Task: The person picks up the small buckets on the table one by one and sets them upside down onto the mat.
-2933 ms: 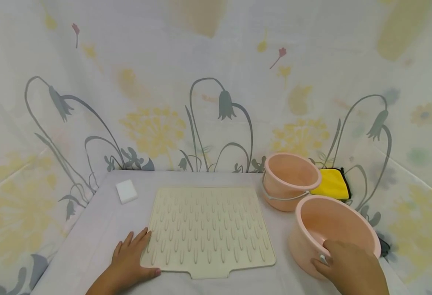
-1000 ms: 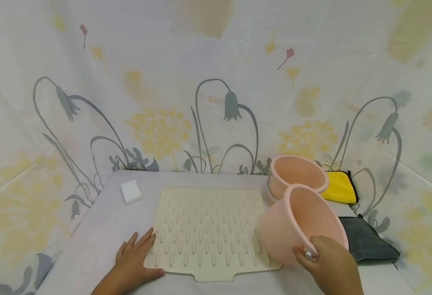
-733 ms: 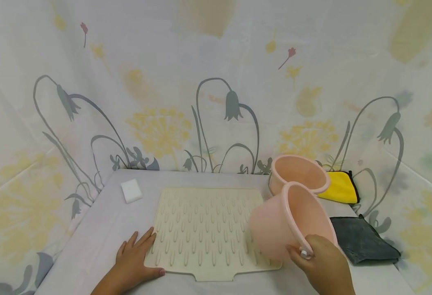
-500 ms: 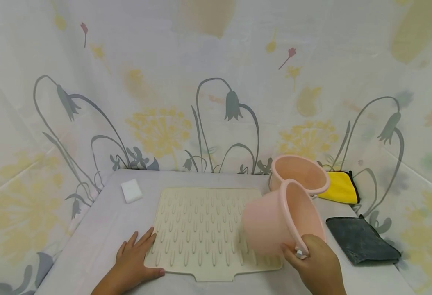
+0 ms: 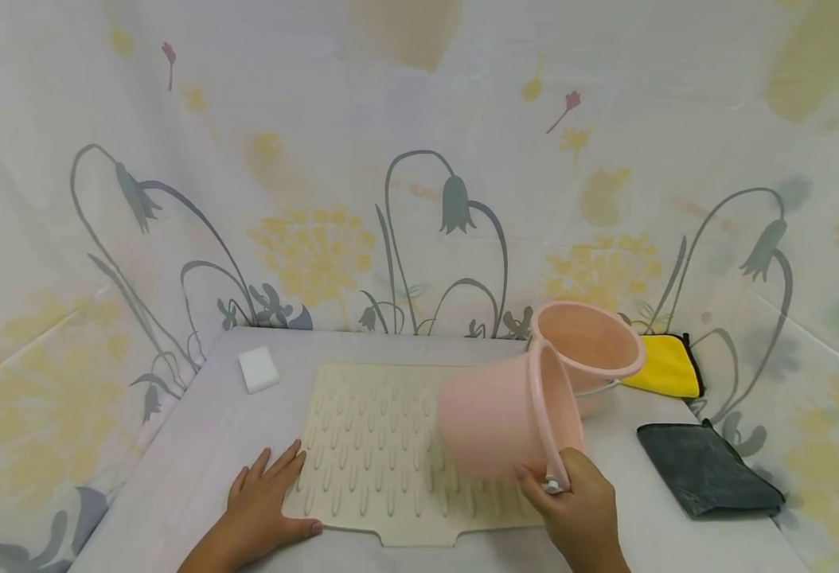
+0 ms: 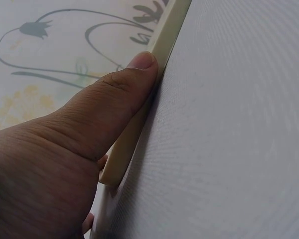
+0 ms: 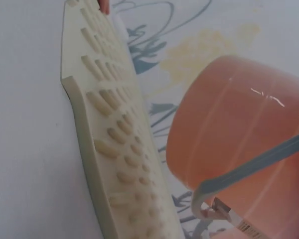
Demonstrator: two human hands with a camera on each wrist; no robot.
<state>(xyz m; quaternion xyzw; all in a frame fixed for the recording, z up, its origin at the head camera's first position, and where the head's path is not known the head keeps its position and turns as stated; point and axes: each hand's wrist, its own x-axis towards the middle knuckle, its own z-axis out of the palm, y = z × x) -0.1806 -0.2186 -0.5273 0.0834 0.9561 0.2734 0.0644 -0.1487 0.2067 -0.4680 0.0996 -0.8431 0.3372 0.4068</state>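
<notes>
A cream ridged mat [image 5: 362,446] with a tab at its front edge lies flat on the table. My left hand [image 5: 262,497] rests at its front left corner, fingers spread along the side; in the left wrist view the thumb [image 6: 114,89] touches the mat's edge. My right hand [image 5: 577,505] grips the rim of a pink bucket [image 5: 491,414] near the handle joint. Tilted on its side, the bucket hangs over the right half of the mat, mouth to the right and base to the left. The right wrist view has its wall [image 7: 229,124] and grey handle [image 7: 259,162] up close.
A second pink bucket [image 5: 587,334] stands upright behind the held one. Beside it lies a yellow cloth [image 5: 666,366] with black edging, and a dark grey cloth [image 5: 706,465] lies at the right edge. A white sponge-like block [image 5: 258,369] is at the back left.
My right hand has lifted the front bucket from the right side, tilted it and carried it left over the mat. The grey cloth behind it came into view. My left hand stays put.
</notes>
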